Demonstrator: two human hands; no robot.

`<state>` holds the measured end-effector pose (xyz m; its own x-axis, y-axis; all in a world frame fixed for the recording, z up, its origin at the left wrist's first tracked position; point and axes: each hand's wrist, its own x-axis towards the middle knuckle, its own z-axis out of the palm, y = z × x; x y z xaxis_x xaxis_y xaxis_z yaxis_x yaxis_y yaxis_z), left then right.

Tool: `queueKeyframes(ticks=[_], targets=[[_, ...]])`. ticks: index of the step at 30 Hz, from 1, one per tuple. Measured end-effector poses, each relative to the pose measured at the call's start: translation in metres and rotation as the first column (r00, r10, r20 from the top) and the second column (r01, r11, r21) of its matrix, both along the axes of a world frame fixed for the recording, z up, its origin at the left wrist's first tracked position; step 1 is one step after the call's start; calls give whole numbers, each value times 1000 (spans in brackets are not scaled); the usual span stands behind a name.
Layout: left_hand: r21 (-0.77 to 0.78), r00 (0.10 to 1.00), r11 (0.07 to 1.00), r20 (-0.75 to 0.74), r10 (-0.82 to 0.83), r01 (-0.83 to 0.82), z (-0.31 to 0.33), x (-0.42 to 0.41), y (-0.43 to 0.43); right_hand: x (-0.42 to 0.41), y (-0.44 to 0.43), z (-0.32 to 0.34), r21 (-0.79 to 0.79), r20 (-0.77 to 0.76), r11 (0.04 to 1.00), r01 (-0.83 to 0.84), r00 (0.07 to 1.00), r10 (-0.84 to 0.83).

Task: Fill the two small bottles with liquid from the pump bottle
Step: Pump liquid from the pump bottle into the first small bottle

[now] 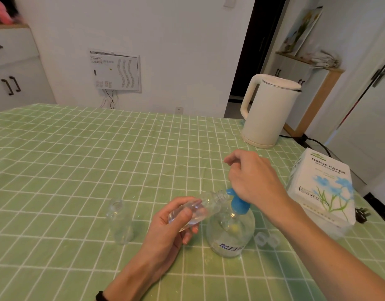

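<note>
The clear pump bottle (pixel 229 233) with a blue pump head (pixel 236 200) stands on the green checked tablecloth (pixel 78 170). My right hand (pixel 254 177) rests on top of the pump head, fingers loosely curled. My left hand (pixel 176 220) grips one small clear bottle (pixel 200 208), tilted almost level, its open threaded neck right at the blue spout. Some clear liquid lies inside it. The second small bottle (pixel 120 222) stands upright and open to the left, untouched. Two clear caps (pixel 266 240) lie just right of the pump bottle.
A white electric kettle (pixel 267 111) stands at the back right, its black cord (pixel 317 144) trailing off the table edge. A white tissue paper pack (pixel 321 187) lies at the right edge, close to my right forearm.
</note>
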<state>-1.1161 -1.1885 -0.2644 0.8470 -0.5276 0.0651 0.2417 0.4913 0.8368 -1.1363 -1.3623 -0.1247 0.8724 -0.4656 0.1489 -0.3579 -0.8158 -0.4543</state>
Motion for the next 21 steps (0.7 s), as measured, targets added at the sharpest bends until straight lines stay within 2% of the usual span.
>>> queueKeyframes(ticks=[3, 13, 21], targets=[[5, 1000, 1000, -3, 1, -1, 0, 0, 1, 2, 2, 4, -63, 17, 998, -8, 1000, 9], [-2, 1000, 1000, -9, 10, -10, 2, -2, -2, -3, 4, -5, 8, -12, 1000, 3, 1000, -3], [0, 999, 1000, -26, 20, -20, 6, -3, -1, -1, 5, 4, -65, 52, 998, -2, 999, 5]])
